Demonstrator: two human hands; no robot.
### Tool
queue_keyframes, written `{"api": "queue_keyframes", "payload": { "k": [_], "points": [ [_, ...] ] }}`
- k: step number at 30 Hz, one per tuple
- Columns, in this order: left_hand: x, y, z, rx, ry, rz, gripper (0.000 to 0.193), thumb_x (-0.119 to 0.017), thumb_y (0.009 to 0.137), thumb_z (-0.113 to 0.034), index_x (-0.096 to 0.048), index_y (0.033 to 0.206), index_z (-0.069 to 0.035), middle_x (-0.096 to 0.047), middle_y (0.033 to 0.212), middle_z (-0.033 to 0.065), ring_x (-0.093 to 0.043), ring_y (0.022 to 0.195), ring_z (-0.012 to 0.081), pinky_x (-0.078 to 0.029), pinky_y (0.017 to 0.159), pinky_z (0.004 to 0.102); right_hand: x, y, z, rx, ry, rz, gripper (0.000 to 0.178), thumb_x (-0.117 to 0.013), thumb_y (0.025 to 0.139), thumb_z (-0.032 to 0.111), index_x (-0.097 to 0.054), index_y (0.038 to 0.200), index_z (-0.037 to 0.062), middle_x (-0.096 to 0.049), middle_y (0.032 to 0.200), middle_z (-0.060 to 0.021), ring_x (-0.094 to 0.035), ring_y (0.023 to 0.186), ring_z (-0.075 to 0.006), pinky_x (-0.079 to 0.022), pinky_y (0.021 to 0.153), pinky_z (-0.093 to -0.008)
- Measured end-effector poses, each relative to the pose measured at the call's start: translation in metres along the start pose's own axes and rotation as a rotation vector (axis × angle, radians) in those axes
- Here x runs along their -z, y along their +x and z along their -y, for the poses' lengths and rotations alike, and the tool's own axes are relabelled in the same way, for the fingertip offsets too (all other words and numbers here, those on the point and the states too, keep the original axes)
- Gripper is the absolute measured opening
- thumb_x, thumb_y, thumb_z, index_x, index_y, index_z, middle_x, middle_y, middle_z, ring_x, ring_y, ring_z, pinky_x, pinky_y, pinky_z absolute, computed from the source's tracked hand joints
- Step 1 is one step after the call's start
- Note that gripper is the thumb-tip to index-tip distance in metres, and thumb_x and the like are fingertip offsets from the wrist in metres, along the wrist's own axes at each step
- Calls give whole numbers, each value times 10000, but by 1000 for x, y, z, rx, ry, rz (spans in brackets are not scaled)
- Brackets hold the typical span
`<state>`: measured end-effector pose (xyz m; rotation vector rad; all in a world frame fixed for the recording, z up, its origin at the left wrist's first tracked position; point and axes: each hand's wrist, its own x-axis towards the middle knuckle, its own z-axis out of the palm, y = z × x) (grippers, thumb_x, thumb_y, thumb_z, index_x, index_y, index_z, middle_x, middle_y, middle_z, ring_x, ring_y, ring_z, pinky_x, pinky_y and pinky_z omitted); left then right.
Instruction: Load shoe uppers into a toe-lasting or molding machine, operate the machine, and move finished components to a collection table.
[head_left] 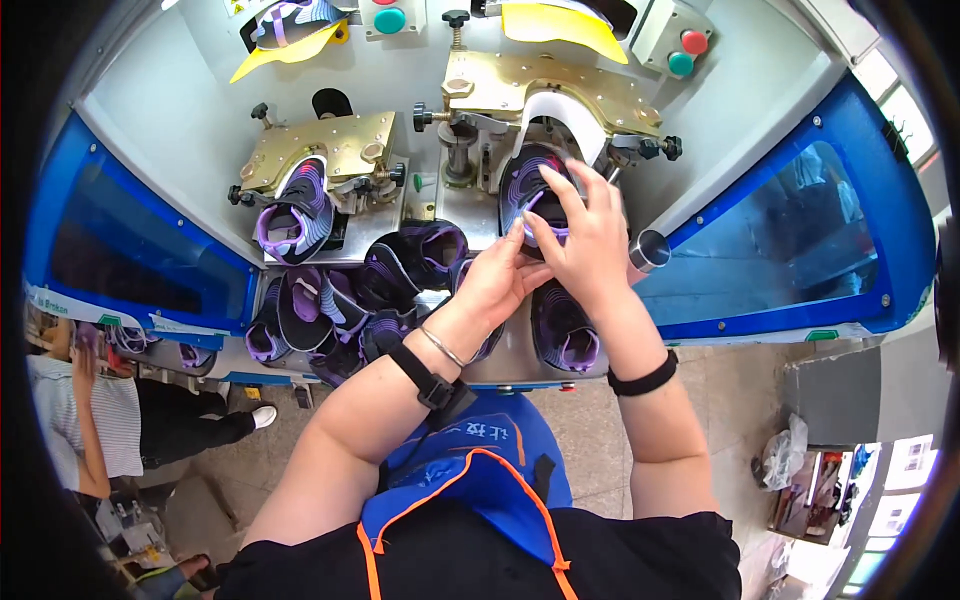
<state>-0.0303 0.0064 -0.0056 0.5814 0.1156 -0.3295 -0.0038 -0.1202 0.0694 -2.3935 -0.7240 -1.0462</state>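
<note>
Purple shoe upper (pixel 533 185) mounted upright on right machine form, long axis away from body. Right hand (pixel 585 235) directly on it, fingers pinching its edge; left hand (pixel 497 275) just below-left, fingertips gripping too.

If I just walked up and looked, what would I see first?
Probably the two hands: the right hand and the left hand meet in the middle on a purple-and-black shoe mounted under the right brass clamp plate. To the left, a second shoe sits in a matching brass clamp, and a pile of the same purple shoes lies just below. Bright blue panels frame both sides.
</note>
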Motion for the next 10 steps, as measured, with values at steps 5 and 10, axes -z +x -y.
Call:
{"api": "queue_keyframes", "payload": {
  "k": [5, 10],
  "points": [
    [-4, 8, 12, 12, 136, -98, 472, -486, 972, -489, -520, 1200, -77, -616, 1071, 86, -629, 982, 169, -543, 869, 325, -28, -4, -23, -171, 115, 270, 382, -694, 800, 405, -694, 1068, 133, -617, 1130, -107, -590, 1031, -328, -514, 846, -433],
    [-7, 6, 12, -14, 134, -130, 525, -492, 961, -513, -502, 1236, -66, -608, 1103, 98, -618, 1013, 176, -535, 880, 331, -33, 0, -24, -192, 126, 326, 377, -700, 792, 409, -700, 1047, 132, -627, 1103, -101, -602, 999, -330, -524, 827, -418]
  ]
}}
